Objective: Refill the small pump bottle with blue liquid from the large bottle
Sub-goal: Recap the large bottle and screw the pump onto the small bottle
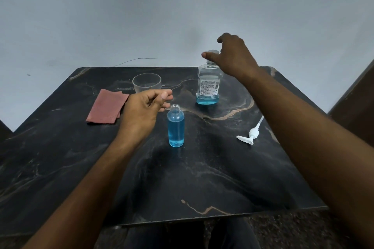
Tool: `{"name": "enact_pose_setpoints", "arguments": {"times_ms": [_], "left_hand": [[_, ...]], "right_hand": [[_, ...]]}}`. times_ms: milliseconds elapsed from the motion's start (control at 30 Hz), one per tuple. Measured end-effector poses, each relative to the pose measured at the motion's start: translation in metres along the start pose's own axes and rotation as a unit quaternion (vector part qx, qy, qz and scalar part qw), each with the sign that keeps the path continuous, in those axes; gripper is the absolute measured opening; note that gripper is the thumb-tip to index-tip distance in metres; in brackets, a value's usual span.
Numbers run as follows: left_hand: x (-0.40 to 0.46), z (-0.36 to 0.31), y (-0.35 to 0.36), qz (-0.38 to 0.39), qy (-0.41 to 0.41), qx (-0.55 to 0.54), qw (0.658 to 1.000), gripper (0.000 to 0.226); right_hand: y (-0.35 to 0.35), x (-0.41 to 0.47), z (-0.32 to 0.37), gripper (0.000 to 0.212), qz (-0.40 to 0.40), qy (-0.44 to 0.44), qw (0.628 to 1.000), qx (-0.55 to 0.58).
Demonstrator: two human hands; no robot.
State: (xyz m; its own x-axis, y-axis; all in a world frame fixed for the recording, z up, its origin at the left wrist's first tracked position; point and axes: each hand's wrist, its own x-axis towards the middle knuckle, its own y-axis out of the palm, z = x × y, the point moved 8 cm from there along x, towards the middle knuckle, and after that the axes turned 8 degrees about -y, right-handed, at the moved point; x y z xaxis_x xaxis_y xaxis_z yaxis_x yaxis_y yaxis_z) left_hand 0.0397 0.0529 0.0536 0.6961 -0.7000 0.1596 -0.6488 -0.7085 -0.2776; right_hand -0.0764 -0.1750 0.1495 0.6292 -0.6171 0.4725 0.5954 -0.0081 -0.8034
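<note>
Head view: your right hand [232,56] grips cap of large bottle [208,85] near table [222,178] far edge. Left hand [143,109] loosely curled, empty, beside uncapped small pump bottle [175,127] at centre.

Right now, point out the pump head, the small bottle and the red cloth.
pump head [253,133]: head view, on its white collar, lying on the table.
small bottle [175,129]: head view, on the blue-filled body, neck open.
red cloth [106,106]: head view, on the middle of the folded fabric.

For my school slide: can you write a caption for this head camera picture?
Right hand at the large bottle's cap; small bottle stands open, mostly full of blue liquid.
</note>
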Motion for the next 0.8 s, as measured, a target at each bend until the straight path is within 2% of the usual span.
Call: {"name": "enact_pose_setpoints", "arguments": {"times_ms": [100, 167, 200, 267, 367, 467, 600, 700, 800], "left_hand": [[-0.005, 0.005, -0.002, 0.003, 0.000, 0.003, 1.000, 0.025], [-0.010, 0.012, -0.001, 0.008, -0.015, -0.010, 1.000, 0.029], [-0.013, 0.017, 0.000, 0.013, -0.027, -0.015, 0.999, 0.034], [-0.020, 0.026, 0.006, 0.023, -0.048, -0.023, 0.998, 0.049], [-0.029, 0.040, 0.015, 0.021, -0.072, -0.021, 0.997, 0.068], [-0.038, 0.053, 0.026, 0.038, -0.091, -0.011, 0.995, 0.069], [-0.044, 0.061, 0.035, 0.034, -0.107, 0.010, 0.994, 0.061], [-0.043, 0.057, 0.035, 0.009, -0.095, 0.002, 0.995, 0.064], [-0.043, 0.050, 0.032, -0.023, -0.063, 0.028, 0.997, 0.049]], "right_hand": [[-0.015, -0.014, -0.007, 0.053, -0.038, -0.003, 0.999, 0.025], [-0.021, -0.031, -0.013, 0.031, -0.031, -0.012, 0.999, 0.016], [-0.020, -0.040, -0.017, 0.020, -0.002, -0.018, 1.000, 0.005], [-0.006, -0.063, -0.023, 0.017, 0.130, -0.047, 0.990, -0.036], [0.019, -0.105, -0.035, 0.036, 0.345, -0.063, 0.930, -0.111], [0.026, -0.128, -0.047, 0.046, 0.428, -0.052, 0.889, -0.157], [0.030, -0.145, -0.060, 0.052, 0.464, -0.044, 0.872, -0.150], [0.033, -0.150, -0.067, 0.052, 0.444, -0.055, 0.882, -0.146], [0.038, -0.148, -0.070, 0.041, 0.406, -0.075, 0.899, -0.148]]}}
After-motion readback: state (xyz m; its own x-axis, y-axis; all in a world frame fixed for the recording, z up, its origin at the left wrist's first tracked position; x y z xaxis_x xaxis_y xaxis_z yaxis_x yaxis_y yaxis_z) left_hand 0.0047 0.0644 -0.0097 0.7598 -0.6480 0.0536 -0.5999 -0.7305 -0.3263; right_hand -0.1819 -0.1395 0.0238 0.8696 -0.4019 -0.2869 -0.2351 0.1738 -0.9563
